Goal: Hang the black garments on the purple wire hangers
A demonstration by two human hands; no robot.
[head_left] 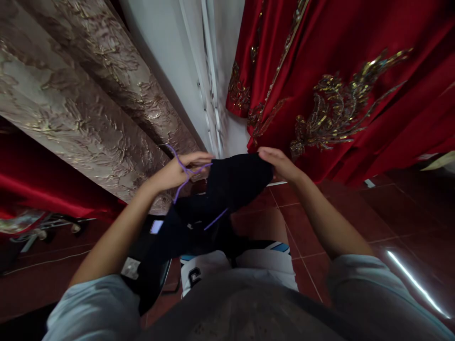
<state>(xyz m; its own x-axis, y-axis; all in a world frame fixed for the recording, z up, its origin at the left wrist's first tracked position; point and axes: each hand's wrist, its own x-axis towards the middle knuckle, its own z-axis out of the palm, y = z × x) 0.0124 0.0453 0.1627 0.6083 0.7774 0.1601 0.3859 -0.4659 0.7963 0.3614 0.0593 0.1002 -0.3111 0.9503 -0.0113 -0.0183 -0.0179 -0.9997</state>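
Note:
Between my hands a piece of dark navy cloth [241, 182] is stretched, with its lower part draping over my lap. My left hand [183, 170] grips its left edge, the fingertips partly hidden. A thin purple cord [186, 171] crosses the back of that hand and runs to the cloth; another bit of purple shows lower on the dark fabric. At the upper right corner of the cloth, my right hand [279, 163] pinches it, thumb side on top and the other fingers behind. What kind of garment it is, I cannot tell.
Beige embossed fabric with gold threads [88, 90] hangs at the left. Red satin with gold sequins [337, 104] hangs at the right. Between them stands a white panel with metal strips [209, 94]. A black chair-like surface [156, 270] is at my left, above red floor tiles [309, 227].

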